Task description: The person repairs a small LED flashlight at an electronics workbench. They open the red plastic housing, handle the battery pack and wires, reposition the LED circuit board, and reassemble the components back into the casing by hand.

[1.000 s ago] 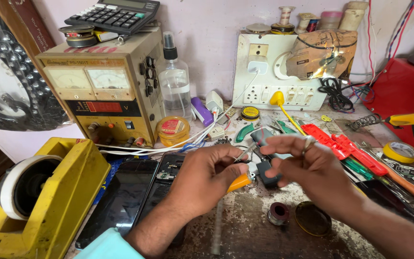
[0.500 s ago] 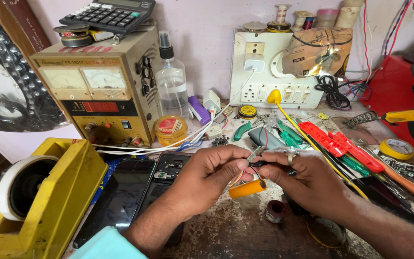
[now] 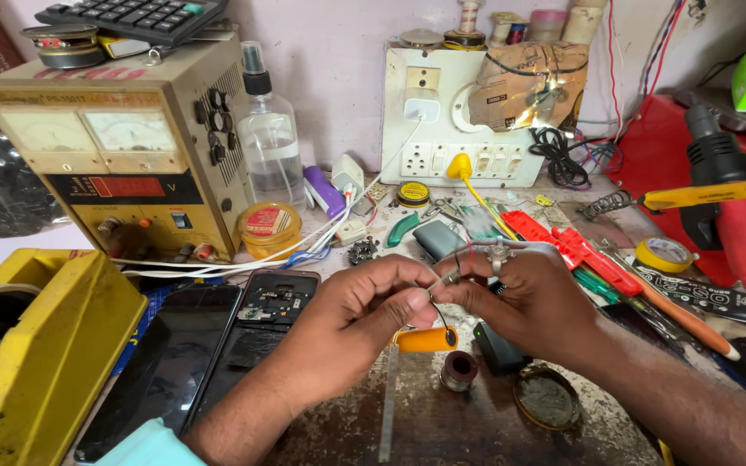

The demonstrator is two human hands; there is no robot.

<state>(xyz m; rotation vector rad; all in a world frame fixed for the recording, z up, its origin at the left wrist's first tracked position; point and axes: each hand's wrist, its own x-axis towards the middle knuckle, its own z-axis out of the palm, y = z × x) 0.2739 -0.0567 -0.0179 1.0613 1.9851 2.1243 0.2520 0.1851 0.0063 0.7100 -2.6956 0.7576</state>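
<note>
both hands meet over the bench centre: left hand (image 3: 364,315) and right hand (image 3: 524,298) have thumb and forefinger pressed together on the same thin dark wire (image 3: 436,302), fingertips touching at the pinch; metal tip of something small shows between them, can't tell what

orange-handled tool (image 3: 425,339) lies just below the pinch, solder spool (image 3: 458,370) beside it, small black block (image 3: 498,348) under the right palm

risks as I see them: wire is fine, a hard tug from either side could snap it or pull it from the pinch; the yellow soldering iron (image 3: 710,195) sits well right of the grip, a sleeve drifting there could burn; opened phone (image 3: 261,324) lies left of the left wrist, an elbow slide could knock it

containers: yellow flux tin (image 3: 269,229) up-left of the grip, lid on, contents hidden; clear spray bottle (image 3: 269,142) behind it, roughly half full of clear liquid; round tin (image 3: 546,399) below the right wrist, open, dull residue inside
</note>
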